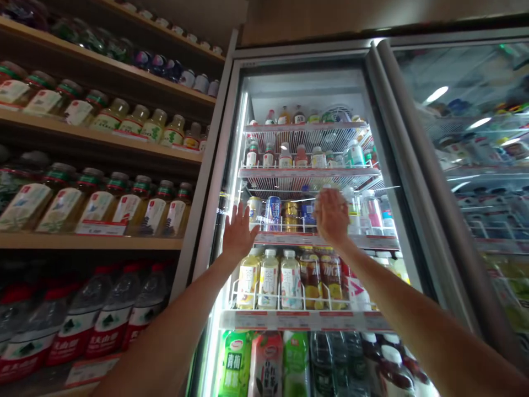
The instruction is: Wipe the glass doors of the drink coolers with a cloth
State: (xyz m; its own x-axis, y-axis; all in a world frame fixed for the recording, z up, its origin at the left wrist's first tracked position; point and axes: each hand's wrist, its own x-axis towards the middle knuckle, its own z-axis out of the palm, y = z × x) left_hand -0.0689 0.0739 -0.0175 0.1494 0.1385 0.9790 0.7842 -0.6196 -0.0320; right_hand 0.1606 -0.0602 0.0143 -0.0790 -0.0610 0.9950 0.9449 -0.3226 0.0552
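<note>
Both my arms reach up into an open drinks fridge (243, 138). My left hand (238, 230) is spread open with fingers stretched upward, just in front of the can shelf (297, 238) at its left end, near a pale can (254, 209). My right hand (332, 214) is raised in front of the same shelf, fingers together and slightly smeared, over the blue cans (308, 210) and next to a clear bottle (352, 207). Whether it touches anything is hidden. A blue-and-white can (272, 213) and a gold can (290, 215) stand between the hands.
The fridge's glass door (467, 182) is swung open at the right. Below the cans sit rows of yellow, white and brown bottles (268, 278), then green and pink cartons (264, 364). Wooden shelves (103, 143) at the left carry jars and large water bottles (78, 325).
</note>
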